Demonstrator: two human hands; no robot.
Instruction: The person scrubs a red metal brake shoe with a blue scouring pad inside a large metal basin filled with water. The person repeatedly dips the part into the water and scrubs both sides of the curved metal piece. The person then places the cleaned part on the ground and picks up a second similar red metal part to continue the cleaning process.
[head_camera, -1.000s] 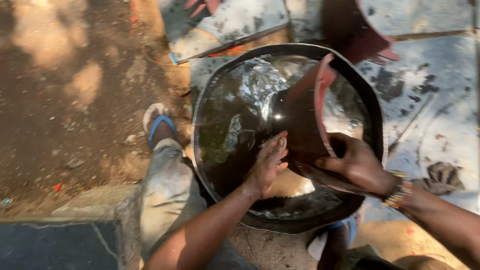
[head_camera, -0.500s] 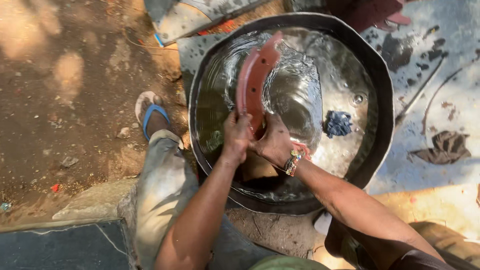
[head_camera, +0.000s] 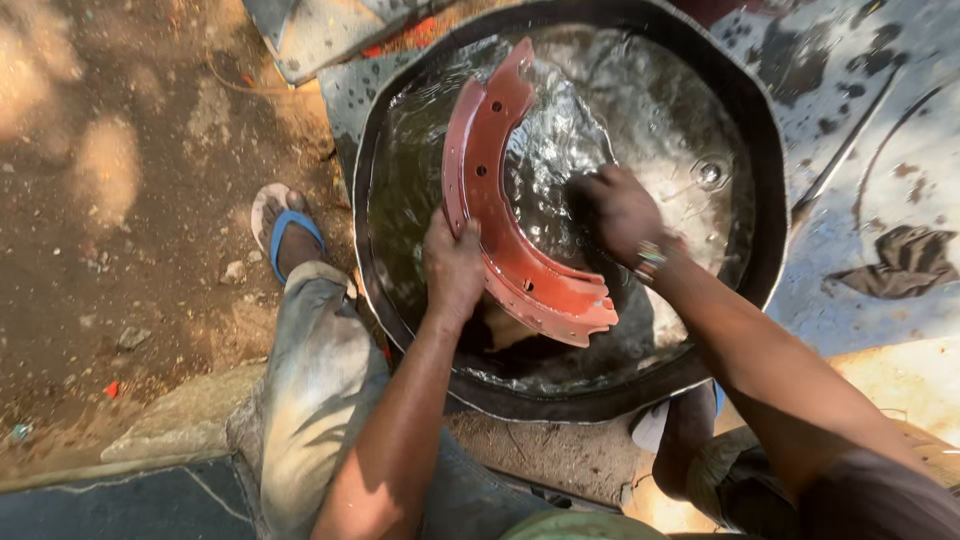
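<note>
**Curved red metal part held in a water-filled basin**

The red curved part (head_camera: 505, 215), a crescent-shaped shoe with drilled holes along its web, stands partly in the water of a wide dark basin (head_camera: 372, 170). Its long axis arcs from the far rim of the basin toward the person, bowing outward to the left. The left hand (head_camera: 453, 265) is clenched around the near, outer edge of the arc and is the hand in firm contact. The right hand (head_camera: 618, 208) lies to the right, inside the curve, fingers bent down at the water surface; whether it grips anything cannot be told. A blue sandal (head_camera: 290, 232) rests on the earth left of the basin.
</note>
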